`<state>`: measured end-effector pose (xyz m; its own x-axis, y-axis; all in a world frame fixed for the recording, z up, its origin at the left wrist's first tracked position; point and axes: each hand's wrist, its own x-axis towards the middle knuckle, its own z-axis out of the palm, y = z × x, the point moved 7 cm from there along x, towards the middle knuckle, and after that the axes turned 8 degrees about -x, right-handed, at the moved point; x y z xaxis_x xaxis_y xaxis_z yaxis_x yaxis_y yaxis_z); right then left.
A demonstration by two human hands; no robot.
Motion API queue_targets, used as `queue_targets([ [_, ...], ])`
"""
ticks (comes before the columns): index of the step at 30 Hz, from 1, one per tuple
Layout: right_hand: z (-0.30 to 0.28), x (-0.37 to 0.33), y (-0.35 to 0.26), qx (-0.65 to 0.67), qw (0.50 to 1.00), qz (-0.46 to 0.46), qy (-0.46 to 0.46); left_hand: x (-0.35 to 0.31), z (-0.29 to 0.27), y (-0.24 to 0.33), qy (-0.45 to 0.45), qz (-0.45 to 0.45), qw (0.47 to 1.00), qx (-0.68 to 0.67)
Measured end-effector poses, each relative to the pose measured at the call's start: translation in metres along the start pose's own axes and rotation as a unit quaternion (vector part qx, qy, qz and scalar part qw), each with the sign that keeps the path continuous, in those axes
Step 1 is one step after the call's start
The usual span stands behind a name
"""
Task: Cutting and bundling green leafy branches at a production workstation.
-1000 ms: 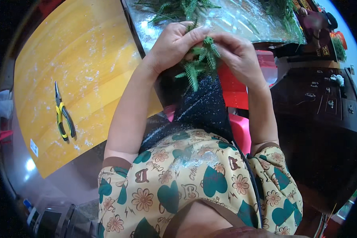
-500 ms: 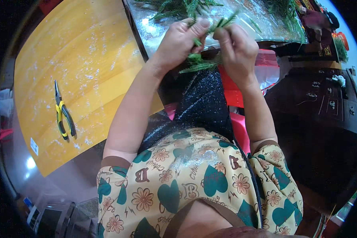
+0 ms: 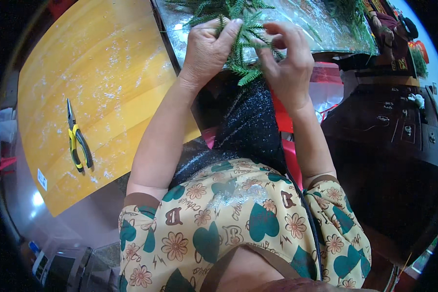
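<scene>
My left hand (image 3: 207, 51) is closed on a green pine sprig (image 3: 247, 36), its thumb pressed against the fingers. The sprig has several needled shoots and hangs over the near edge of a glossy, plastic-covered table (image 3: 297, 31). Close on its right side, my right hand (image 3: 292, 58) has its thumb and curled fingers apart, with shoot tips between them. Whether those fingertips touch the needles is hard to make out. A thin stem or wire sticks out to the left of my left hand.
More pine greenery (image 3: 204, 9) lies on the covered table, with another bunch (image 3: 350, 22) at its right. Long-nose pliers (image 3: 77, 134) with yellow-black handles rest on the yellow board (image 3: 131, 104), flecked with white bits. Another person (image 3: 392, 31) sits far right, beyond a dark cabinet (image 3: 384, 121).
The sprig's shoots are now spread out and turned upward between my hands. My right hand has loosened from a pinch, its fingers parting. The pliers have stayed put.
</scene>
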<state>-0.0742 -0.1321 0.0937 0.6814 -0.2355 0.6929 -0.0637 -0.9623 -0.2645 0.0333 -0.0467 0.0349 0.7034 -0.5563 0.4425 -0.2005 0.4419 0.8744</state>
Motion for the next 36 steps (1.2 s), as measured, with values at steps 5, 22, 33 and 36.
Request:
queue_targets([
  [5, 0.005, 0.001, -0.026, -0.163, 0.965, -0.205, 0.034, 0.000, 0.003, 0.003, 0.000, 0.027, 0.999, 0.018],
  [22, 0.033, -0.031, 0.014, 0.369, 0.848, 0.301, -0.233, -0.010, 0.014, 0.040, -0.050, 0.307, 0.922, 0.232],
  [33, 0.049, -0.048, -0.011, 0.768, 0.485, 0.359, -0.215, -0.001, 0.015, 0.009, -0.125, 0.007, 0.975, -0.183],
  [36, 0.053, -0.051, -0.010, 0.757, 0.506, 0.362, -0.202, 0.000, 0.011, 0.010, -0.119, 0.022, 0.982, -0.145],
])
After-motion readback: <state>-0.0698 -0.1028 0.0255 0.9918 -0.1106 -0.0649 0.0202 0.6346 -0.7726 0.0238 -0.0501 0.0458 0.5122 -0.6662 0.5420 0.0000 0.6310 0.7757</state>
